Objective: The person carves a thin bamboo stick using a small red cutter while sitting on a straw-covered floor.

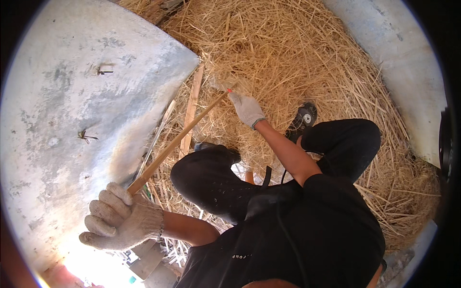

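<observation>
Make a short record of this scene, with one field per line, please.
Left hand: gloved, at the near end of a wooden stick; grip partly hidden
Right hand: gloved, at the stick's far end, beside a small red spot
Stick: slanting between both hands
Below: straw, with a plank left of the right hand
Left side: pale worn panel

Straw (pixel 278 48) before the person (pixel 288 230), between a left panel (pixel 86 110) and a right panel (pixel 398 62).
A stick (pixel 165 155) slants from the left hand (pixel 126 218), over the left panel's near part, forward to the right hand (pixel 247 110), above the straw. A plank (pixel 193 96) passes beneath it, beside the left panel's corner. A shoe (pixel 307 114) rests right of the right hand.
</observation>
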A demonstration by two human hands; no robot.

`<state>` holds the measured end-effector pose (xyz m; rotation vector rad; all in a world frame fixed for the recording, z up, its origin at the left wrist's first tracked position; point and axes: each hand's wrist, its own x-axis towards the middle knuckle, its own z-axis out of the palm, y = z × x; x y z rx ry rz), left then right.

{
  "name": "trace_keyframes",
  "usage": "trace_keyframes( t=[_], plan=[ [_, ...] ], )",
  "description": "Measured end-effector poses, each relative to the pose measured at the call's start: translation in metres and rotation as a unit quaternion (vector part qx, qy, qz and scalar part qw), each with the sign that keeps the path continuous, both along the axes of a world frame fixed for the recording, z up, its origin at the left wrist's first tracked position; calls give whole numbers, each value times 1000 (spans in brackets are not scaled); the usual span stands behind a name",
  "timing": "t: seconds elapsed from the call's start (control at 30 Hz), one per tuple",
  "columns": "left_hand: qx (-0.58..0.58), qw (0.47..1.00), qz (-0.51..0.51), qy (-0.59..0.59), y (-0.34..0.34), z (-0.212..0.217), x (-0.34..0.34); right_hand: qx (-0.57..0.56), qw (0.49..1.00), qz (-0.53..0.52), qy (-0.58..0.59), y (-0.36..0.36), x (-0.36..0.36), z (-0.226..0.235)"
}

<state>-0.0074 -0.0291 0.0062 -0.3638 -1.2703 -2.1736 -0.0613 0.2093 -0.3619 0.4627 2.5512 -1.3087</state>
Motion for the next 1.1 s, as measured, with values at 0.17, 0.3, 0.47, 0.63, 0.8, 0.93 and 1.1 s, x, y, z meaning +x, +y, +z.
trace_keyframes(
  t=[0.17, 0.3, 0.47, 0.63, 0.8, 0.93, 1.1],
  plan=[
    [-46, 998, -31, 12, 7, 4, 1, -51, 993, -80, -70, 0, -2, -29],
    [-27, 998, -54, 37, -1, -2, 1, -301, 913, -192, -199, -13, 14, 0],
    [-19, 994, -90, 64, 14, 3, -4, -246, 906, -263, -224, 12, 22, -103],
    [-28, 995, -67, 73, 3, -5, 11, -266, 943, -169, -106, 5, 37, 30],
    [8, 998, 41, 37, 37, 8, 9, -243, 953, 46, 174, -23, 51, 176],
    [-1, 998, 46, 34, 37, 7, 10, -134, 952, 211, 178, -48, 94, 258],
    [13, 998, -24, 58, 37, 10, 7, -8, 988, 99, 117, -47, 87, 165]
  ],
)
